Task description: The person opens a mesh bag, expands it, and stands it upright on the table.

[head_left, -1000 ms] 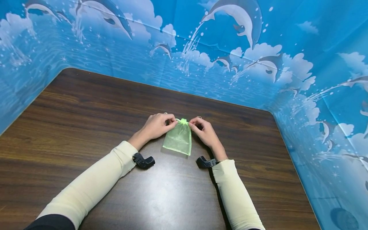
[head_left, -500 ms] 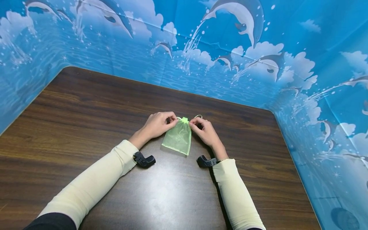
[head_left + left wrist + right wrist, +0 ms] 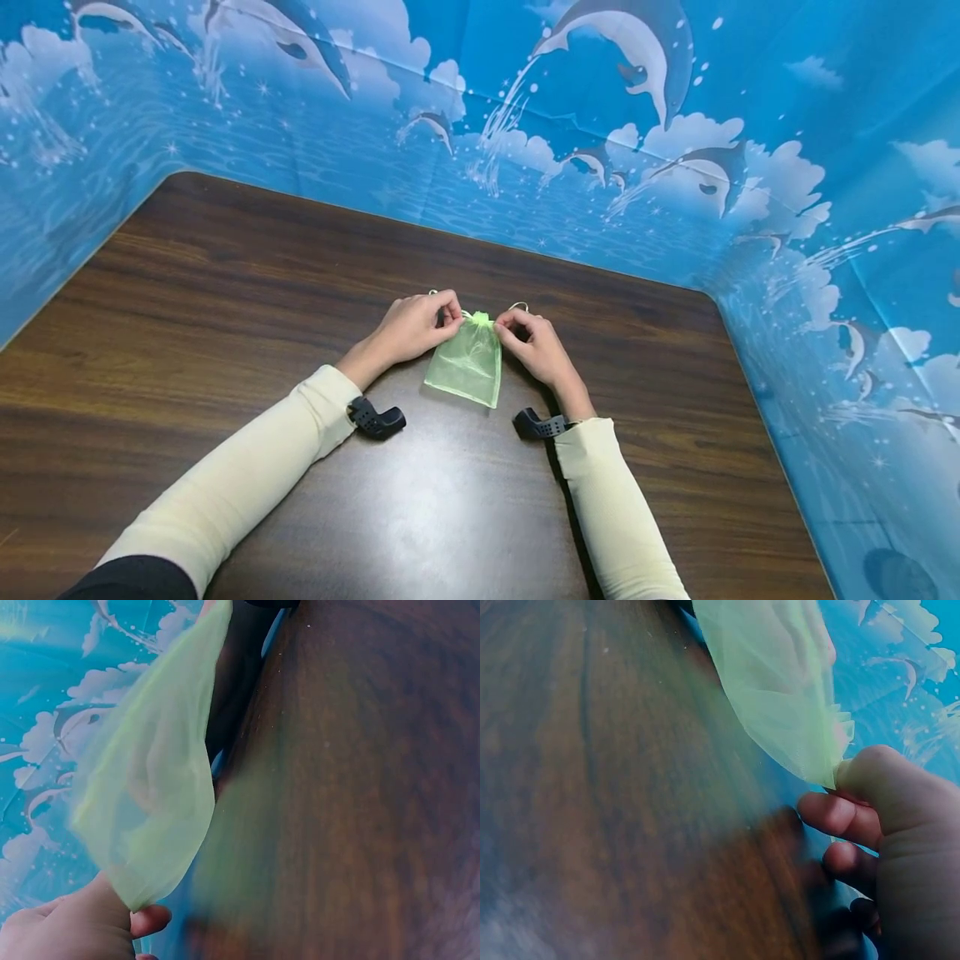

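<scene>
A sheer light-green drawstring pouch (image 3: 465, 367) hangs between both hands in the head view, its mouth gathered into a small ruffle at the top. My left hand (image 3: 416, 325) pinches the left side of the pouch's neck, where the pale cord comes out. On the opposite side, thumb and forefinger of my right hand (image 3: 536, 342) pinch the neck's right end. Small cord loops stick out beyond both hands. In the left wrist view the pouch (image 3: 157, 765) tapers to a corner at the thumb; the right wrist view shows the pouch (image 3: 772, 682) meeting the right thumb tip.
The dark wood-grain table (image 3: 262, 267) extends all around the hands. A blue dolphin-print cloth (image 3: 360, 150) stands along its far and side edges. Black wrist-worn cameras (image 3: 378, 419) sit at both cuffs.
The pouch sways slightly, its lower edge shifting a little right since half a second ago. The cord loop by the right hand sits lower. Both hands keep their pinch and barely move.
</scene>
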The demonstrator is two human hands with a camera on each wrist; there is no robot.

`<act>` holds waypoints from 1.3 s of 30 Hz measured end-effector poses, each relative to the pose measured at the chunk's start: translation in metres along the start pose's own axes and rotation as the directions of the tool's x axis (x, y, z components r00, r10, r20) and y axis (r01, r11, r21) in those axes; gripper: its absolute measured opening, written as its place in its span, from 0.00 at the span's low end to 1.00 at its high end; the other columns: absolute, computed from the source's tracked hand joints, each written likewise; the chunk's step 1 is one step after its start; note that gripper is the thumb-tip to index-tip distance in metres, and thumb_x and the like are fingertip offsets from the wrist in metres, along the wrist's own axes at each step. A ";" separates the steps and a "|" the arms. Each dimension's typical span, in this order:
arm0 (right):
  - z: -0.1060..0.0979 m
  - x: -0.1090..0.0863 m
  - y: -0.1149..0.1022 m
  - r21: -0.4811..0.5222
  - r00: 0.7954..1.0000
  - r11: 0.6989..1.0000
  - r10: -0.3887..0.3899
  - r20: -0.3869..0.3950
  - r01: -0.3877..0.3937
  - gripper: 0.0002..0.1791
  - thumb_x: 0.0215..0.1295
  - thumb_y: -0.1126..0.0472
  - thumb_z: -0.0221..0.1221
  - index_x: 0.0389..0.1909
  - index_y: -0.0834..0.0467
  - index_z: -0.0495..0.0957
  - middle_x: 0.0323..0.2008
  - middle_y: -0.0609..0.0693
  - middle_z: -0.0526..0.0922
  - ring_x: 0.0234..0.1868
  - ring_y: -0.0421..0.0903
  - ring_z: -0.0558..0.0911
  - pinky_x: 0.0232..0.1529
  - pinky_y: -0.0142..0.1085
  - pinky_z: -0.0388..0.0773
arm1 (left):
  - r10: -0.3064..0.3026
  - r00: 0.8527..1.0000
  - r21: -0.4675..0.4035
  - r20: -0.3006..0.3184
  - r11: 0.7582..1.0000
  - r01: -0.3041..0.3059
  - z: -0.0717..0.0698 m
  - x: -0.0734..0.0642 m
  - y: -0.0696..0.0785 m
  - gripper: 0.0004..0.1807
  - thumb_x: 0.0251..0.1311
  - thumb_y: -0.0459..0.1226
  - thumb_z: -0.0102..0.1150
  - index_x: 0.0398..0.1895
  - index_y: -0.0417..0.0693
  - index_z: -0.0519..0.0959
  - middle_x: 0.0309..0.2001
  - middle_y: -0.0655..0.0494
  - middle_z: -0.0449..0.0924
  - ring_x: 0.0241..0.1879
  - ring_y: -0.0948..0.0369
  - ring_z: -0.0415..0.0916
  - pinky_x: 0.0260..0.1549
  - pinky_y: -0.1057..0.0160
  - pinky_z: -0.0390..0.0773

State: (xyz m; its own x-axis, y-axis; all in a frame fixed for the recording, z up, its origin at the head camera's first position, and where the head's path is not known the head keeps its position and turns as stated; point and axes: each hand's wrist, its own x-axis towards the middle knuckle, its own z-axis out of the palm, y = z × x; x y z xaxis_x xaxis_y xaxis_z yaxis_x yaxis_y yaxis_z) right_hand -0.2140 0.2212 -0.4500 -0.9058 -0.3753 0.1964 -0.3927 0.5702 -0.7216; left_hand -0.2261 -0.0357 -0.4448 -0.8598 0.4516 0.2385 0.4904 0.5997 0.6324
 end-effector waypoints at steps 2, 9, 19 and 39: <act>0.000 0.000 0.000 -0.007 1.000 1.000 -0.009 0.003 0.009 0.07 0.77 0.57 0.60 0.44 0.55 0.84 0.38 0.51 0.87 0.35 0.43 0.80 0.40 0.35 0.76 | 0.004 1.000 0.005 0.002 1.000 -0.004 0.000 -0.001 0.000 0.02 0.70 0.42 0.61 0.38 0.58 0.78 0.32 0.63 0.83 0.24 0.65 0.71 0.29 0.61 0.70; 0.007 -0.004 0.001 -0.021 1.000 1.000 -0.006 0.015 0.007 0.08 0.78 0.56 0.59 0.44 0.54 0.84 0.37 0.50 0.87 0.35 0.43 0.80 0.40 0.36 0.76 | 0.007 1.000 0.000 -0.017 1.000 -0.007 0.002 -0.011 -0.002 0.03 0.68 0.40 0.60 0.35 0.57 0.77 0.27 0.63 0.80 0.23 0.65 0.71 0.29 0.61 0.69; 0.015 -0.009 0.002 0.000 1.000 1.000 -0.003 0.003 0.003 0.07 0.78 0.57 0.59 0.42 0.53 0.84 0.36 0.49 0.86 0.33 0.41 0.79 0.38 0.35 0.75 | -0.045 0.999 0.001 -0.024 0.999 0.045 0.005 -0.019 -0.004 0.03 0.66 0.42 0.61 0.35 0.58 0.76 0.28 0.64 0.80 0.25 0.66 0.72 0.29 0.61 0.70; 0.000 -0.002 -0.001 -0.011 1.000 1.000 0.005 0.003 -0.005 0.09 0.78 0.54 0.60 0.48 0.52 0.84 0.39 0.48 0.88 0.40 0.43 0.83 0.44 0.39 0.78 | -0.021 1.000 -0.002 -0.010 1.000 0.021 0.002 -0.001 0.001 0.06 0.72 0.48 0.62 0.39 0.60 0.80 0.33 0.64 0.83 0.22 0.65 0.69 0.31 0.60 0.69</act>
State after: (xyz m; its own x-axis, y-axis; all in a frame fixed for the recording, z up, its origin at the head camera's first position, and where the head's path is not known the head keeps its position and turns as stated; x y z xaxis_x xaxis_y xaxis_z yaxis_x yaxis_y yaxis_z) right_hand -0.2120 0.2210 -0.4499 -0.9075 -0.3743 0.1907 -0.3896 0.5801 -0.7153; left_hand -0.2248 -0.0341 -0.4464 -0.8713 0.4324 0.2321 0.4718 0.6078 0.6388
